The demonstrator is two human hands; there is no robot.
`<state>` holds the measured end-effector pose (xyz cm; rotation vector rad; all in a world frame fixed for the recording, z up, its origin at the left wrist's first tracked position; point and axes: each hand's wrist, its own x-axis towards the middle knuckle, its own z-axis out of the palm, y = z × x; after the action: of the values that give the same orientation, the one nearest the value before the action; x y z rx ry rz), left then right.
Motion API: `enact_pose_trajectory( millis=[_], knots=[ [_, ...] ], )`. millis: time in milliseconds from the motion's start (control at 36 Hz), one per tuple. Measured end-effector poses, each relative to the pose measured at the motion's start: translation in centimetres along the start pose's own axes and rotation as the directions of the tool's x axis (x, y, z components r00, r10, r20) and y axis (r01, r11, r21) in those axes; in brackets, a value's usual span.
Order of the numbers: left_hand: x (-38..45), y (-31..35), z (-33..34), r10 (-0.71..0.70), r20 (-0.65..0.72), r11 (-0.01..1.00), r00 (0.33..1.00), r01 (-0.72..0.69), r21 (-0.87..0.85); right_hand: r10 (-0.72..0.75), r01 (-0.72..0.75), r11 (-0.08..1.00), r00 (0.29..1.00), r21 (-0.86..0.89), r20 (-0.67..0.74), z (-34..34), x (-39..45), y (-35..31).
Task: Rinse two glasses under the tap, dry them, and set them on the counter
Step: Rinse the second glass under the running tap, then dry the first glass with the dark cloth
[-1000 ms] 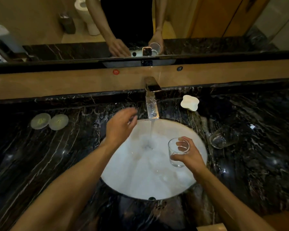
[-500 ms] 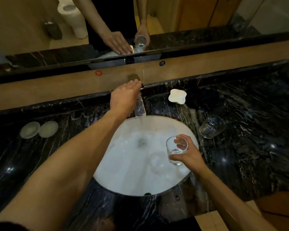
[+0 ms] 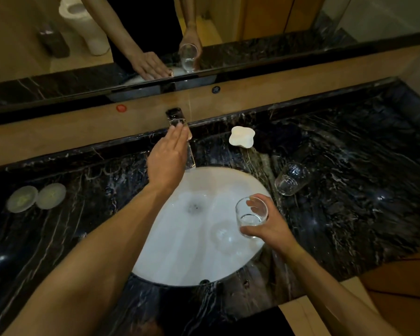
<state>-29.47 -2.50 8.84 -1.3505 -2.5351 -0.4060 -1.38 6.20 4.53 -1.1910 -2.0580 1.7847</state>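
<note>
A: Where do I log the hands?

B: Left hand (image 3: pixel 167 158) lies flat, fingers straight on the tap (image 3: pixel 180 132) at 12 o'clock, probably working the lever. Right hand (image 3: pixel 268 226) wraps the glass (image 3: pixel 251 215) upright over the sink (image 3: pixel 180 258) at 3 o'clock, a little water inside.

A: Second glass (image 3: pixel 292 178)?

B: Lying on its side on the tabletop (image 3: pixel 349 190), 2 o'clock, waiting its turn, I judge.

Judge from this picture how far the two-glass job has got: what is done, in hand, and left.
Done: nothing is plainly finished. In hand: the right hand holds a glass with a little water over the sink; the left hand lies flat on the tap. Left: drying, setting down, and the second glass, lying on the counter.
</note>
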Motion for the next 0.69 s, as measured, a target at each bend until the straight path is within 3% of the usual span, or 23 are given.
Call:
enact_pose_trajectory(
  millis=[139, 278, 472, 694],
  knots=[
    [-1.3, 1.7, 0.2, -0.075, -0.069, 0.993, 0.995, 0.069, -0.092, 0.006, -0.006, 1.0, 1.0, -0.001, -0.023, -2.3, -0.6, 0.6],
    [-3.1, 5.7, 1.2, 0.013, -0.194, 0.955, 0.981, -0.07, -0.287, -0.013, 0.013, 1.0, 0.996, 0.004, -0.087, -5.8, -1.3, 0.9],
    [-4.6, 14.3, 3.4, 0.0, 0.031, 0.885, 1.0, 0.015, -0.465, -0.022, 0.019, 1.0, 0.988, -0.023, -0.155, -12.5, -0.9, 3.3],
    [-0.7, 20.5, 6.1, -0.045, 0.315, 0.896, 0.948, 0.178, -0.407, -0.042, 0.032, 0.998, 0.985, -0.062, -0.169, -19.9, 1.4, 6.0]
  ],
)
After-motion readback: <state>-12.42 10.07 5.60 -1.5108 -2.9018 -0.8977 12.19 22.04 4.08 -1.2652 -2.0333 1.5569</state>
